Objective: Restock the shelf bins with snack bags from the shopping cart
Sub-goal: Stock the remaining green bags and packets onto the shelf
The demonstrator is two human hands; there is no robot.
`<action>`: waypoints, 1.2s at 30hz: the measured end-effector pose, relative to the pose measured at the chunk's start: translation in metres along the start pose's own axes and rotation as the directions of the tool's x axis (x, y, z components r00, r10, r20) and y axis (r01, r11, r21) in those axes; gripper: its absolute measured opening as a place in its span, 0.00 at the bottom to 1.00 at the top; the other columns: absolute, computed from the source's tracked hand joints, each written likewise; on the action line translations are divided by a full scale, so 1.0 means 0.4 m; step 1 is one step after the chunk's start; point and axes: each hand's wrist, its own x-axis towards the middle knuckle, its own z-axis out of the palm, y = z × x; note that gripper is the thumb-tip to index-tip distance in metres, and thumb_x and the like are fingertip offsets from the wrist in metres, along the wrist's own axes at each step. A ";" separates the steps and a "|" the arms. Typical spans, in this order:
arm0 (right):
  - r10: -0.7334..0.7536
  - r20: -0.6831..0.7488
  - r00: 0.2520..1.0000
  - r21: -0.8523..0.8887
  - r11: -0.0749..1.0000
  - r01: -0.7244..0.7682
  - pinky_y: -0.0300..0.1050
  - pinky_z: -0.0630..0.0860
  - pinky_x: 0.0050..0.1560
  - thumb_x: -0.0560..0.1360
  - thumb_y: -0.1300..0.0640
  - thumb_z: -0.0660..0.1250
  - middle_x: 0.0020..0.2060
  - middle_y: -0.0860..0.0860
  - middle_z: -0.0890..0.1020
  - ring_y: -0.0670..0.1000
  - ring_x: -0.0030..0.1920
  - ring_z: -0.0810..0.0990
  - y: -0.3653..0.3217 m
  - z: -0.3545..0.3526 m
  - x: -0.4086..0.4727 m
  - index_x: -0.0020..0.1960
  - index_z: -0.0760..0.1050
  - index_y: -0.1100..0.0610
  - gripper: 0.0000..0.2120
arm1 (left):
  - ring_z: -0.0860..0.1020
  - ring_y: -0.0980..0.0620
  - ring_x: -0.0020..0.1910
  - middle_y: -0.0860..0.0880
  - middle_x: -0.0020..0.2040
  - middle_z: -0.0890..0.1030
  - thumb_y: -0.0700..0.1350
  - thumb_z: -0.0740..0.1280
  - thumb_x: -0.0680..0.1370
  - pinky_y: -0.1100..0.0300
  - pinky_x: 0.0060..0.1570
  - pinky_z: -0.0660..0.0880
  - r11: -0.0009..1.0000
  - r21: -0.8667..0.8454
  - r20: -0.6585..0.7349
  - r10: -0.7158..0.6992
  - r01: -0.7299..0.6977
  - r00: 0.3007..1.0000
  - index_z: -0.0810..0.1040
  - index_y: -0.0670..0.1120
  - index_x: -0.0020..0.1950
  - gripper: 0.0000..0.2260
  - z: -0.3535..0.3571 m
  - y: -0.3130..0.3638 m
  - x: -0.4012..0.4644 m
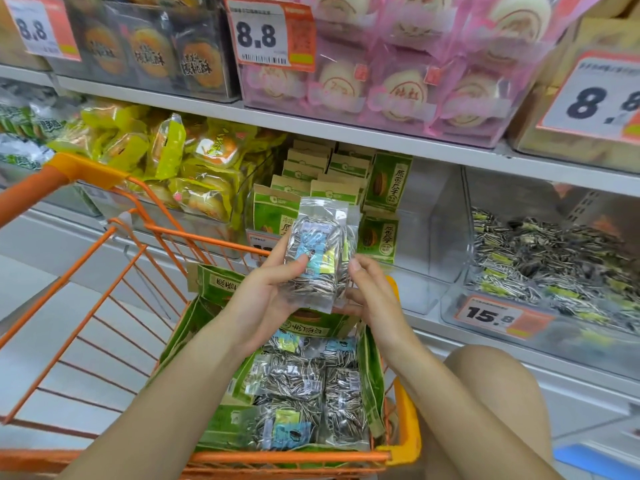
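A stack of clear sunflower-seed bags [322,247] with blue and yellow labels is held upright above the cart. My left hand [273,289] grips it from the left, thumb across the front. My right hand [367,292] pinches its right edge and supports it from below. Under my hands, a green carton [370,375] in the orange shopping cart [138,233] holds several more seed bags [304,382]. On the shelf to the right, a clear bin [460,296] is filled with the same seed bags [547,258].
Green and tan seed packs [329,181] stand in a bin behind the held stack. Yellow pastry bags [180,161] fill the bin to the left. Pink bun packs [408,81] and dark cake packs [152,53] sit on the upper shelf. A 15.8 price tag [491,313] hangs on the seed bin.
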 end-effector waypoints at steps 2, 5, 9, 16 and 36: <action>0.001 0.020 1.000 -0.031 1.000 0.000 0.37 0.76 0.45 0.71 0.35 0.65 0.58 0.44 0.77 0.47 0.57 0.78 -0.008 0.002 -0.008 0.68 0.66 0.50 0.31 | 0.62 0.47 0.73 0.55 0.74 0.63 0.45 0.70 0.71 0.46 0.63 0.71 0.989 0.146 -0.034 0.036 -0.031 0.999 0.61 0.63 0.71 0.32 0.026 0.000 -0.011; -0.022 0.037 0.999 -0.064 0.998 0.024 0.36 0.75 0.56 0.69 0.36 0.68 0.57 0.41 0.77 0.39 0.55 0.77 -0.021 0.005 -0.021 0.68 0.64 0.50 0.33 | 0.57 0.59 0.72 0.61 0.74 0.55 0.52 0.66 0.75 0.56 0.69 0.57 0.896 0.432 -0.057 0.137 -0.099 0.989 0.53 0.69 0.69 0.29 0.087 0.003 -0.030; -0.097 0.025 0.995 0.014 0.995 0.097 0.40 0.76 0.59 0.69 0.47 0.70 0.58 0.48 0.81 0.45 0.58 0.80 -0.043 -0.003 -0.032 0.65 0.70 0.53 0.27 | 0.54 0.63 0.71 0.64 0.73 0.54 0.54 0.53 0.81 0.62 0.66 0.55 0.734 0.664 -0.052 0.234 -0.141 0.971 0.49 0.66 0.74 0.24 0.152 -0.013 -0.035; -0.121 -0.061 0.991 -0.006 0.993 0.121 0.43 0.75 0.61 0.70 0.52 0.70 0.59 0.51 0.81 0.48 0.59 0.80 -0.142 -0.179 -0.086 0.66 0.70 0.56 0.26 | 0.57 0.67 0.69 0.65 0.72 0.57 0.57 0.50 0.79 0.71 0.63 0.55 0.780 0.570 -0.046 0.343 -0.257 0.938 0.53 0.63 0.74 0.23 0.353 -0.076 0.001; -0.116 -0.569 0.814 -0.332 0.938 -0.099 0.38 0.73 0.47 0.64 0.47 0.74 0.44 0.43 0.79 0.41 0.46 0.78 -0.278 -0.753 -0.322 0.47 0.74 0.46 0.14 | 0.54 0.56 0.74 0.57 0.74 0.58 0.55 0.56 0.78 0.61 0.70 0.52 0.205 0.905 0.255 0.437 -0.372 0.863 0.53 0.50 0.77 0.29 0.449 -0.237 0.144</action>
